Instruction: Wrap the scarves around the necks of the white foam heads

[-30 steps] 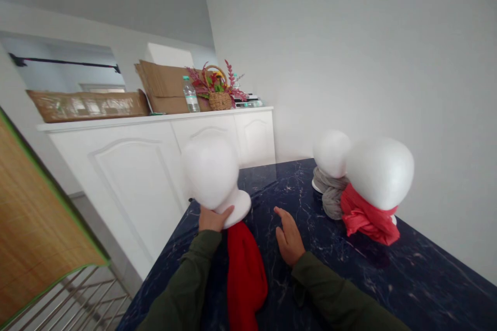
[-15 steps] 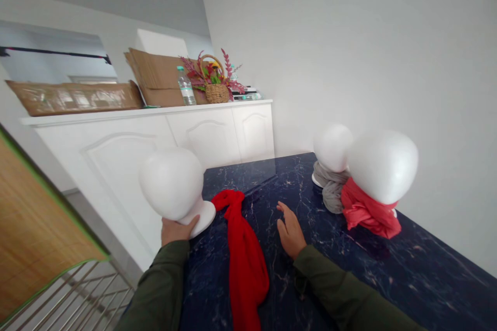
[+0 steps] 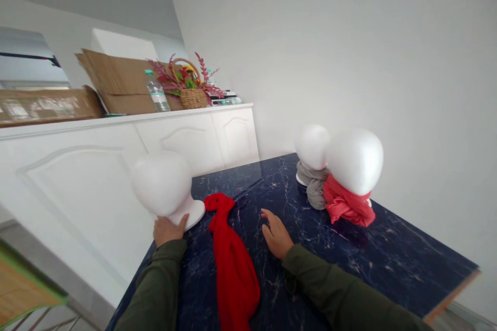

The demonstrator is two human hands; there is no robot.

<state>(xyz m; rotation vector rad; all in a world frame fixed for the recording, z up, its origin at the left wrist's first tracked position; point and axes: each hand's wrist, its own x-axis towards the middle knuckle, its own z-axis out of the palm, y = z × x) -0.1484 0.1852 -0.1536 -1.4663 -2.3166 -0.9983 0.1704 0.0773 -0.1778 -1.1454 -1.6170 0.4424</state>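
Observation:
My left hand [image 3: 170,229] grips a bare white mannequin head [image 3: 161,183] low down, at its neck and round base, with the thumb on top of the base. The head stands at the left edge of the table. Beside it a red scarf [image 3: 233,264] lies lengthwise on the tabletop, bunched at its far end and running toward me. Right of the scarf is my right hand [image 3: 277,235], fingers apart and slightly bent, holding nothing. Farther right stand two more mannequin heads, one [image 3: 312,147] with a grey scarf [image 3: 315,186] round its neck, the nearer [image 3: 355,160] with a coral scarf [image 3: 347,202].
The dark blue marbled table [image 3: 404,253] meets a plain wall at the back right. Behind it, a white cabinet [image 3: 77,165] carries cardboard boxes [image 3: 124,80], a water bottle [image 3: 157,93] and a flower basket [image 3: 193,98]. A wooden-looking panel [image 3: 23,289] is at lower left.
My view has turned to the right, so everything sits farther left and the table's right corner shows. Both hands keep nearly the same pose; the mannequin heads and scarves stay put.

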